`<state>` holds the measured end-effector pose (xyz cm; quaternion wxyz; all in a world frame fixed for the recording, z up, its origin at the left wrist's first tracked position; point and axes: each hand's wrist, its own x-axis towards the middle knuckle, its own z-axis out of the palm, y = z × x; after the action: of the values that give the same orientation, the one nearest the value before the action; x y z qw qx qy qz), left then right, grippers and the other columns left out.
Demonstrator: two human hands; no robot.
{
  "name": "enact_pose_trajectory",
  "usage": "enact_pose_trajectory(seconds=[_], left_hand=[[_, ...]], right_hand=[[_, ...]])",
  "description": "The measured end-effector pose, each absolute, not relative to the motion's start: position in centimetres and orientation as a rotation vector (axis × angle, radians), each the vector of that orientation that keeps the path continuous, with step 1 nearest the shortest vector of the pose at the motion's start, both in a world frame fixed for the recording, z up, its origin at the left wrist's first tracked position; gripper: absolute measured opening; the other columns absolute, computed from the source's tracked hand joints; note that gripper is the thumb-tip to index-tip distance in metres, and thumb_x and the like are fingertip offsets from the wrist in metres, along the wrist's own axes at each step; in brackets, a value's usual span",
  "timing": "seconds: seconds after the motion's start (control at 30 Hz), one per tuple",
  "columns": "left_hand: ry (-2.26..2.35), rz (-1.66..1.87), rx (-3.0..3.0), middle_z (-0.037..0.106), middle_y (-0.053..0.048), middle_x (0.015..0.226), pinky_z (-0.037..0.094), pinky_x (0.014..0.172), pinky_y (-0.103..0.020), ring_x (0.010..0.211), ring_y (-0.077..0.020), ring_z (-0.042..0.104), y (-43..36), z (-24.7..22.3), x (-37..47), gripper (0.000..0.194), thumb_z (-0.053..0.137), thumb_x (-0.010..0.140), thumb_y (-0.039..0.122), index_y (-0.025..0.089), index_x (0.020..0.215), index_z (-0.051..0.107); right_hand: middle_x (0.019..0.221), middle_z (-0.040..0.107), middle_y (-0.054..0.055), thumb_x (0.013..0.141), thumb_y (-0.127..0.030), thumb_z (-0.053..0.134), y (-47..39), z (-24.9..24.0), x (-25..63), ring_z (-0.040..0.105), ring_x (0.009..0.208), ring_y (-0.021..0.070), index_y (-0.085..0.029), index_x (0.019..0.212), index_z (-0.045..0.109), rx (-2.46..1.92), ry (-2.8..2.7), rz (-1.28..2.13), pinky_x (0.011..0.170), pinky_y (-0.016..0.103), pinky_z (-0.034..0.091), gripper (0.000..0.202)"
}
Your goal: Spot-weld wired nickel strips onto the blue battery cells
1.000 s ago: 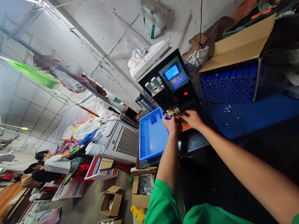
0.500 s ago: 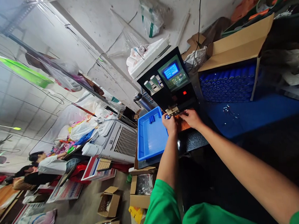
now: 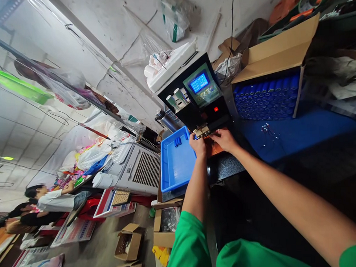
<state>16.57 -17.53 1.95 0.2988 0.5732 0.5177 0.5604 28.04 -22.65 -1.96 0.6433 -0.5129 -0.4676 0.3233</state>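
At the base of a black bench machine with a lit blue screen (image 3: 199, 82), both my hands work close together. My left hand (image 3: 199, 146) is closed round a blue cylindrical battery cell (image 3: 196, 137), mostly hidden by the fingers, against the brass-coloured fixture (image 3: 202, 131). On the fixture's other side, my right hand (image 3: 225, 140) pinches something too small to make out; a thin dark wire shows just below its fingers. To the left, a blue plastic tray (image 3: 179, 171) holds several blue battery cells (image 3: 177, 141).
Right of the machine, an open cardboard box (image 3: 275, 62) is packed with blue cells (image 3: 267, 100). Small wire leads with white ends (image 3: 266, 130) lie on the blue surface. A flask (image 3: 167, 120) stands behind the tray. Further left are an air cooler (image 3: 138, 166) and seated people (image 3: 57, 199).
The view has shifted slightly, so the scene sits a little further left. Both hands stay at the fixture with nearly the same grip.
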Motion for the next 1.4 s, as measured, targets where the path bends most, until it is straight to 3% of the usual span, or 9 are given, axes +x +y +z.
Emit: enact_pose_trajectory(seconds=[0.23, 0.5, 0.83, 1.0, 1.17, 1.23, 1.4], left_hand=[[1.433, 1.504, 1.484, 0.068, -0.005, 0.092, 0.045, 0.079, -0.023, 0.083, -0.0139, 0.06, -17.3, 2.0, 16.8, 0.024, 0.074, 0.07, 0.012, 0.016, 0.091, 0.062], [1.482, 1.387, 1.495, 0.068, -0.003, 0.087, 0.044, 0.076, -0.023, 0.079, -0.0127, 0.059, -18.0, 2.3, 16.7, 0.023, 0.071, 0.068, 0.014, 0.014, 0.09, 0.063], [1.432, 1.466, 1.502, 0.07, -0.009, 0.107, 0.046, 0.097, -0.031, 0.103, -0.0187, 0.064, -18.2, 2.4, 16.7, 0.038, 0.076, 0.072, 0.029, 0.015, 0.106, 0.065], [1.363, 1.492, 1.518, 0.068, -0.011, 0.115, 0.046, 0.101, -0.031, 0.109, -0.0196, 0.064, -18.5, 2.5, 16.7, 0.042, 0.076, 0.072, 0.024, 0.015, 0.111, 0.062], [1.342, 1.473, 1.493, 0.062, -0.012, 0.125, 0.047, 0.101, -0.032, 0.116, -0.0196, 0.061, -19.8, 2.2, 15.4, 0.06, 0.079, 0.067, 0.018, 0.018, 0.122, 0.054], [1.42, 1.459, 1.496, 0.061, -0.01, 0.121, 0.046, 0.101, -0.033, 0.114, -0.0192, 0.06, -20.6, 1.9, 14.7, 0.057, 0.079, 0.067, 0.016, 0.018, 0.119, 0.053], [1.539, 1.411, 1.518, 0.058, -0.003, 0.097, 0.046, 0.092, -0.03, 0.093, -0.0139, 0.059, -21.9, 1.5, 14.0, 0.03, 0.066, 0.074, 0.009, 0.018, 0.098, 0.051]], right_hand=[[0.086, 0.077, 0.009, 0.087, -0.054, 0.063, -22.8, -1.7, 28.1, 0.07, 0.078, 0.024, -0.018, 0.086, 0.074, -1.169, -1.069, 0.754, 0.07, 0.031, 0.051, 0.038], [0.086, 0.077, 0.009, 0.087, -0.048, 0.063, -22.6, -2.0, 28.0, 0.07, 0.079, 0.0239, -0.017, 0.086, 0.075, -1.18, -1.063, 0.713, 0.067, 0.029, 0.05, 0.033], [0.082, 0.076, 0.009, 0.085, -0.051, 0.065, -22.8, -1.6, 28.0, 0.069, 0.075, 0.0231, -0.017, 0.08, 0.073, -1.171, -1.041, 0.725, 0.065, 0.03, 0.048, 0.035], [0.08, 0.076, 0.008, 0.083, -0.052, 0.066, -22.7, -1.9, 28.1, 0.068, 0.075, 0.0226, -0.016, 0.081, 0.073, -1.155, -1.035, 0.729, 0.065, 0.029, 0.048, 0.037], [0.076, 0.075, 0.008, 0.081, -0.055, 0.069, -22.3, -2.5, 28.0, 0.067, 0.073, 0.0221, -0.017, 0.08, 0.072, -1.119, -1.004, 0.729, 0.064, 0.029, 0.05, 0.039], [0.076, 0.074, 0.008, 0.08, -0.056, 0.069, -22.2, -2.6, 28.0, 0.067, 0.071, 0.0219, -0.017, 0.079, 0.072, -1.103, -0.989, 0.742, 0.063, 0.03, 0.051, 0.039], [0.073, 0.073, 0.008, 0.078, -0.056, 0.069, -22.2, -2.7, 28.0, 0.065, 0.064, 0.0207, -0.017, 0.077, 0.071, -1.098, -0.967, 0.785, 0.06, 0.03, 0.05, 0.04]])
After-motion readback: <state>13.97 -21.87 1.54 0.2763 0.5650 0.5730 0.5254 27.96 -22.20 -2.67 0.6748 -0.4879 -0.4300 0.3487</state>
